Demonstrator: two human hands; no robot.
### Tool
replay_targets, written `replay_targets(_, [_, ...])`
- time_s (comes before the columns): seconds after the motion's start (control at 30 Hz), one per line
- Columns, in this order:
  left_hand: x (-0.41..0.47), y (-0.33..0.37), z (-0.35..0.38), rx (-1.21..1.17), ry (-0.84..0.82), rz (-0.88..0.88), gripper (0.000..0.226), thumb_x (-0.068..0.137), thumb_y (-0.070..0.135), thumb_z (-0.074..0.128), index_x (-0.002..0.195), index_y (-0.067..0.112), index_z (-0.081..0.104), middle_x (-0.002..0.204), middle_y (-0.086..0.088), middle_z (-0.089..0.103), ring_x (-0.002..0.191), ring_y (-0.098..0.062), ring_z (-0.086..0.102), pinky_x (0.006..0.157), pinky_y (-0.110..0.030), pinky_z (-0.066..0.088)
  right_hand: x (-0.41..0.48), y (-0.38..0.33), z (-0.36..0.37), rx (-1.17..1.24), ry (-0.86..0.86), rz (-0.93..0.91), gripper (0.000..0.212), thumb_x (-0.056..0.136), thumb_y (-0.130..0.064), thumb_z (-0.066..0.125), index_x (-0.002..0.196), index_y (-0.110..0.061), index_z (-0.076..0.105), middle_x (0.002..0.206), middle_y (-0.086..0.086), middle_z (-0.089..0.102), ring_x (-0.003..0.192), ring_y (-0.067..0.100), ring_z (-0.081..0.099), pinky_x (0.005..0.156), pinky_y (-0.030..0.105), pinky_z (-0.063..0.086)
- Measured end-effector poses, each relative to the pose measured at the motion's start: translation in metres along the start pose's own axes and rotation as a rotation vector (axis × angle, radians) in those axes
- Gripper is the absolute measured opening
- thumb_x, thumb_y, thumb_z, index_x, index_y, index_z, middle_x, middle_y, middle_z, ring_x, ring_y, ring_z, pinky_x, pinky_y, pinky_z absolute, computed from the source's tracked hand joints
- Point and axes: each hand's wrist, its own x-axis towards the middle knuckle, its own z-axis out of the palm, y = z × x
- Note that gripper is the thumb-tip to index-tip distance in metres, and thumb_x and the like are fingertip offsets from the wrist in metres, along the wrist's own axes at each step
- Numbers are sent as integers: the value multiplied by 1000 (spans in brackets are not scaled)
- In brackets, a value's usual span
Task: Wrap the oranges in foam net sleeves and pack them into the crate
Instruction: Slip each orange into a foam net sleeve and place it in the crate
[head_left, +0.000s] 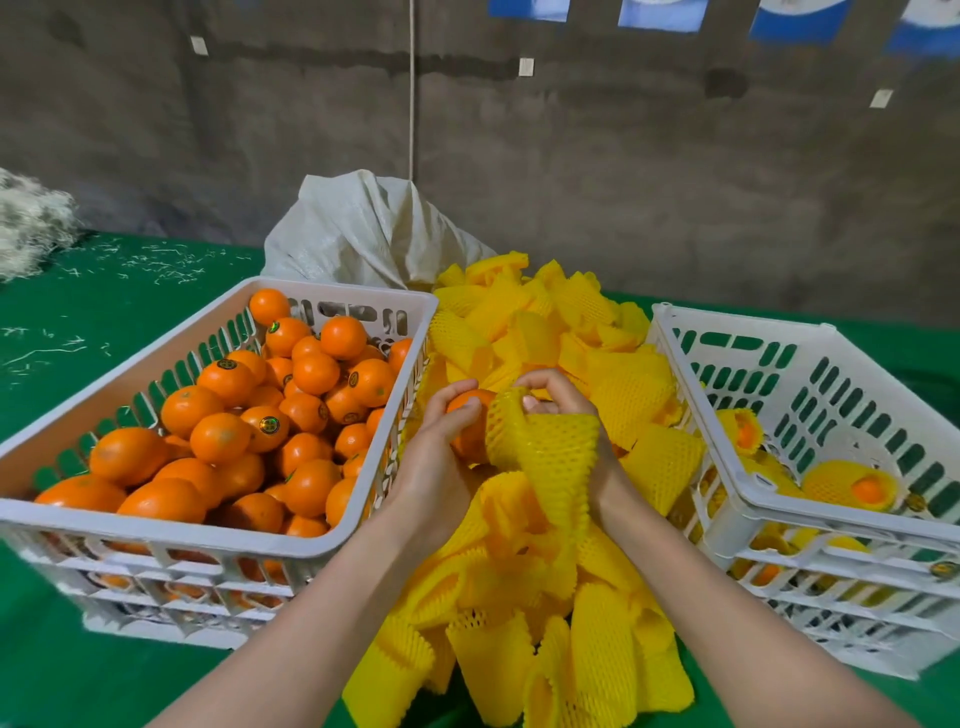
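- The green worktop (104, 312) carries everything; pale shreds lie scattered on its far left part.
- The left crate (156, 525), white and slotted, is heaped with loose oranges (223, 436), several of them bearing small round stickers.
- The right crate (852, 521), also white, is mostly unfilled. A few wrapped oranges (852, 486) lie low inside it, so packing looks to be at an early stage.
- A pile of sleeves (519, 332), yellow foam net, fills the gap between the two crates from near to far, with a white woven sack (363, 228) behind it.
- The left hand (441, 457) cups one orange (470, 415) above the pile, with fingers and thumb curled round its left side.
- The right hand (550, 389) is pushed through a foam net sleeve (550, 447). Its fingers curl out of the far end and stretch the mouth, which touches the orange's right side.
- Handling, as a judgement: the orange is firm, round and fairly weighty, with smooth skin that could slip, so a full cupping hold at its widest part suits it.
- The sleeve looks light, soft and stretchy. It is best taken at the rim and spread wide, since the open mesh could snag or tear if pulled hard.
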Motion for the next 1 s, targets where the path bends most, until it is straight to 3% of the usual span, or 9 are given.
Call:
replay_targets(0.13, [0,-3,-5,152,-115,35,69,66,17,81,126,30,50,119,-8,60,88,-20,66,67,-32,47,-4,5,3,-100,102,-44,16,96,-8,42,87,-20,49,68,-3,59,52,-2,57,42,18,47])
replay_targets(0.3, [1,-10,-3,-10,32,66,62,66,30,73,123,28,49,112,-8,63,76,-14,71,61,-26,56,-14,11,16,-211,223,-89,16,97,-14,46,89,-28,46,70,-14,62,65,2,62,57,22,52])
replay_targets(0.37, [2,-14,2,32,98,87,50,77,37,65,122,27,48,113,-3,63,86,-10,71,68,-26,57,-17,16,23,-327,280,-82,10,96,-26,45,91,-34,42,76,-10,58,77,19,61,70,43,52])
replay_targets(0.5, [6,-17,7,444,163,179,40,98,33,41,136,19,40,139,1,43,123,-10,44,100,-18,34,-23,21,34,-398,342,-178,13,95,-30,46,85,-36,42,66,-13,51,65,8,50,63,36,42])
replay_targets(0.57, [6,-17,6,409,182,239,21,101,17,40,117,13,53,118,1,53,103,1,53,86,-2,34,-26,19,33,-406,273,-266,11,96,-28,47,89,-35,44,61,-6,49,57,4,44,54,32,36])
replay_targets(0.63, [5,-16,7,251,166,245,29,101,18,36,82,28,56,78,10,63,67,8,58,70,-9,43,-27,15,29,-353,251,-273,7,96,-27,47,91,-31,46,61,1,47,56,14,42,52,39,33])
replay_targets(0.77, [2,-11,13,-63,220,74,50,102,33,28,65,35,62,39,8,58,60,-20,61,48,-21,48,-20,7,20,-36,331,-141,9,83,-26,49,76,-20,51,66,1,42,66,19,37,61,38,31])
replay_targets(0.83, [8,-11,14,-161,169,44,52,98,40,36,65,23,73,56,0,69,62,-18,69,48,-20,52,-15,0,20,63,362,-83,11,78,-23,50,68,-18,50,64,-1,43,67,19,36,62,36,30])
replay_targets(1.0, [0,-5,19,-179,8,25,53,91,49,45,117,5,59,111,-20,68,89,-16,71,71,-32,57,-6,-1,6,43,422,-92,15,90,-13,51,75,-12,55,69,2,49,65,13,41,59,29,34])
